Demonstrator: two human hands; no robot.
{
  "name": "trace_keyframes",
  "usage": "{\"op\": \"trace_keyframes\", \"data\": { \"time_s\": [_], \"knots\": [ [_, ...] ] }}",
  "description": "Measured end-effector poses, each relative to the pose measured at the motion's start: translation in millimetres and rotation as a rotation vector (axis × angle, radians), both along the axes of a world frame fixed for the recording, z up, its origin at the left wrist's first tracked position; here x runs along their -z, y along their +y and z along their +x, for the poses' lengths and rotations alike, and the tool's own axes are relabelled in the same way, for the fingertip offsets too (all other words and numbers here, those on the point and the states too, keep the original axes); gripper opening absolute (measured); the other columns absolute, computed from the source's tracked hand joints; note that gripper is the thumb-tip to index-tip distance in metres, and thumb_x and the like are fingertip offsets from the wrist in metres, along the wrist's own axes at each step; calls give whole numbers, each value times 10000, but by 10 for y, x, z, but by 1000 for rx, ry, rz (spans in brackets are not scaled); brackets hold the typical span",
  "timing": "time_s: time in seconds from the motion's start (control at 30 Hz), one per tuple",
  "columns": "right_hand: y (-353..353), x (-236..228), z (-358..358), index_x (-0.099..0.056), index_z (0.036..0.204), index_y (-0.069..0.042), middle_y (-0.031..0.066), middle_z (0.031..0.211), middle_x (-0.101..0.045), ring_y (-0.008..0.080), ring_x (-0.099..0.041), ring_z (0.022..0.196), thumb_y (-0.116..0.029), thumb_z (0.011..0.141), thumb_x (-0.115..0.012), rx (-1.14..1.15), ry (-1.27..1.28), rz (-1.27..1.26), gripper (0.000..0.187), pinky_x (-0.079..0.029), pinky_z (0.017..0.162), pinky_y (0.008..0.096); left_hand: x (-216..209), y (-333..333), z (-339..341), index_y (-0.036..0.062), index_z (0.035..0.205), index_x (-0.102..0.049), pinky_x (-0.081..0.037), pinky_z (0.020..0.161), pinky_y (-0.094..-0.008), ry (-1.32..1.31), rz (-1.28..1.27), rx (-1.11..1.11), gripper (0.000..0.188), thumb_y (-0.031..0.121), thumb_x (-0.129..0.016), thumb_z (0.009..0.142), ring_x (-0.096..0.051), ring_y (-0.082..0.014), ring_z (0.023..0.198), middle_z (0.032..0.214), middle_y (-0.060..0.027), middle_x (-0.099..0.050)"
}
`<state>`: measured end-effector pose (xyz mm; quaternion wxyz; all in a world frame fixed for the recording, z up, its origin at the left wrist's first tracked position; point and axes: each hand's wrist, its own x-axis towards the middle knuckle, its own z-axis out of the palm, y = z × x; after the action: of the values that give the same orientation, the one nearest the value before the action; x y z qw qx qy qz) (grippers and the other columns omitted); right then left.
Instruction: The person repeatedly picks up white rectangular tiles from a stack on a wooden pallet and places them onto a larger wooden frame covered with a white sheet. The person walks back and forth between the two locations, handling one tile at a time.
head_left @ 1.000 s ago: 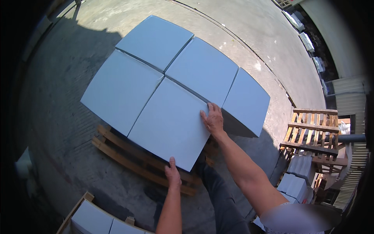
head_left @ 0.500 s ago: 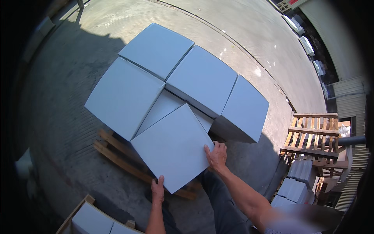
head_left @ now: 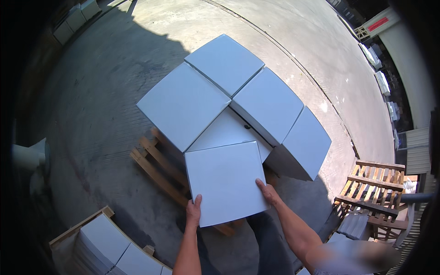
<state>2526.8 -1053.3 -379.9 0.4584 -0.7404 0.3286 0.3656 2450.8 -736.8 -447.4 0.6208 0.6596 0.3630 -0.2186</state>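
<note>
My left hand [head_left: 194,210] is closed on the left edge of a square white slab [head_left: 226,185], thumb on top and fingers hidden below. On the opposite edge, my right hand [head_left: 268,191] grips the same slab, its thumb also on the upper face. The slab's far edge overlaps a lower white surface [head_left: 220,130] between the neighbouring stacks. Left of that surface rises a taller white stack [head_left: 183,106], with two more stacks, the far one [head_left: 224,62] and the middle one [head_left: 268,103], behind. A narrower-looking stack [head_left: 307,142] with a shaded side stands at the right.
A wooden pallet [head_left: 153,160] juts out under the stacks near my legs. At lower left, white slabs [head_left: 103,238] sit in a wooden-edged crate [head_left: 82,225]. Slatted pallets [head_left: 373,183] are piled at the right, beside more pale blocks [head_left: 355,223]. Concrete floor [head_left: 114,91] surrounds the stacks.
The slab has turned so its near edge lies more squarely towards me, uncovering more of the surface beneath. Both hands keep their grip. The whole view has shifted, with the stacks now farther right.
</note>
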Motion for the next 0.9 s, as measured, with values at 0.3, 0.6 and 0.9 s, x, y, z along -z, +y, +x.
{"op": "trace_keyframes", "data": {
  "time_s": [0.3, 0.6, 0.9],
  "knots": [
    [679, -1184, -862, -560, 1104, 156, 248, 1041, -622, 299, -616, 934, -590, 807, -550, -244, 175, -130, 803, -453, 844, 369, -947, 600, -1245, -137, 1027, -601, -480, 765, -335, 386, -193, -163, 709, 537, -616, 811, -625, -248, 906, 987, -195, -645],
    [2508, -1506, -1592, -586, 1174, 26, 167, 1163, -591, 262, -554, 1081, -495, 861, -564, -1028, 649, -388, 608, -362, 959, 341, -658, 657, -4358, -19, 1237, -517, -387, 928, -336, 371, -753, -876, 533, 397, -530, 903, -526, -215, 1102, 1192, -109, -584],
    [4133, -1388, -2473, -569, 1195, 15, 163, 1187, -573, 223, -525, 1117, -433, 869, -592, -1112, 560, -399, 555, -344, 972, 314, -1434, 1420, -5547, 31, 1197, -553, -429, 867, -362, 94, -866, -1268, 546, 473, -536, 877, -567, -212, 1012, 1116, -101, -614]
  ]
}}
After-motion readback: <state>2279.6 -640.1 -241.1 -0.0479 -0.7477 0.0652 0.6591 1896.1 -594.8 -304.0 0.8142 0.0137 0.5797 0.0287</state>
